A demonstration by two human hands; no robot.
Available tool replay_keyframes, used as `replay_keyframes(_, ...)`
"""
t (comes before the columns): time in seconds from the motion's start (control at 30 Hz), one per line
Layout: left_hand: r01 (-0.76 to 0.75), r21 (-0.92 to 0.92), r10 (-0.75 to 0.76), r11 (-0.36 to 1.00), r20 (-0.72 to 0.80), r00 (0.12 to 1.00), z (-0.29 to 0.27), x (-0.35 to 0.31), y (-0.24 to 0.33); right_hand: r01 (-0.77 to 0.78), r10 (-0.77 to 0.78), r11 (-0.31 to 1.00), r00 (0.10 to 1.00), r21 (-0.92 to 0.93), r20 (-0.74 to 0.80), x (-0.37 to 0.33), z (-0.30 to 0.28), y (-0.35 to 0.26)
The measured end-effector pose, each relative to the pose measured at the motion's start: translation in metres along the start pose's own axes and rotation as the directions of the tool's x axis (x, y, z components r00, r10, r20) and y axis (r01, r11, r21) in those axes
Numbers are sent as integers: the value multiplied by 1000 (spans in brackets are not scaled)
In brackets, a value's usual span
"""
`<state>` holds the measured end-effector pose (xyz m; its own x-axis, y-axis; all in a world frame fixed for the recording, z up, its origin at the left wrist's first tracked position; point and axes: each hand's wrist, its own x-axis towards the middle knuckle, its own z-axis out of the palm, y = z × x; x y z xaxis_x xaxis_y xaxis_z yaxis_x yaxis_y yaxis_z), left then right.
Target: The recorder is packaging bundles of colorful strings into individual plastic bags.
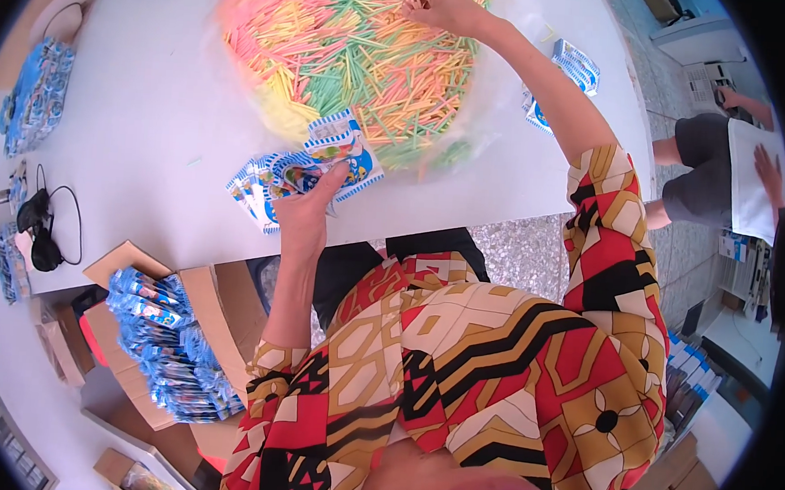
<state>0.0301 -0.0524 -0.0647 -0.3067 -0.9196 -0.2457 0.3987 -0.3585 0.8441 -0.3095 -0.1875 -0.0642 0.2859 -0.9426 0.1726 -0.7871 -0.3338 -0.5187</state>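
My left hand (pixel 306 211) is closed around blue-and-white printed plastic packets (pixel 353 151), thumb on top, over the near edge of the table. The packets fan out to both sides of the thumb, and one seems to gape at its upper end. A broad heap of thin coloured sticks (pixel 350 54), pink, orange, green and yellow, lies on clear plastic sheeting. Over the heap's far right part is my right hand (pixel 447 9), its fingers curled together; whatever they pinch is too small to make out.
More blue-and-white packets (pixel 576 68) lie right of the heap. An open cardboard box (pixel 222 311) full of bundled packets (pixel 166 343) stands below the table's left side. Bundles (pixel 37 98) and a black cabled object (pixel 44 233) are at far left. Another person (pixel 716 175) is at right.
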Motion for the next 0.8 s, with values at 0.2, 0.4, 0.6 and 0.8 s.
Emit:
replay_keyframes(0.2, -8, 3, 8, 1000, -3, 1000, 1, -6, 1, 213, -201, 976, 957, 38, -209, -14, -1, 6)
replay_keyframes(0.4, -45, 71, 46, 996, -12, 999, 5, 3, -3, -171, 320, 748, 940, 642, -122, -28, -28, -37)
replay_keyframes(0.6, -30, 75, 24, 997, 80, 996, 14, 7, 6, 70, 236, 661, 926, 747, -296, -50, -41, -151)
replay_keyframes(0.8, -48, 254, 30, 966, 73, 997, 11, 7, -4, 476, -256, 617, 875, 627, -412, -53, -30, -180)
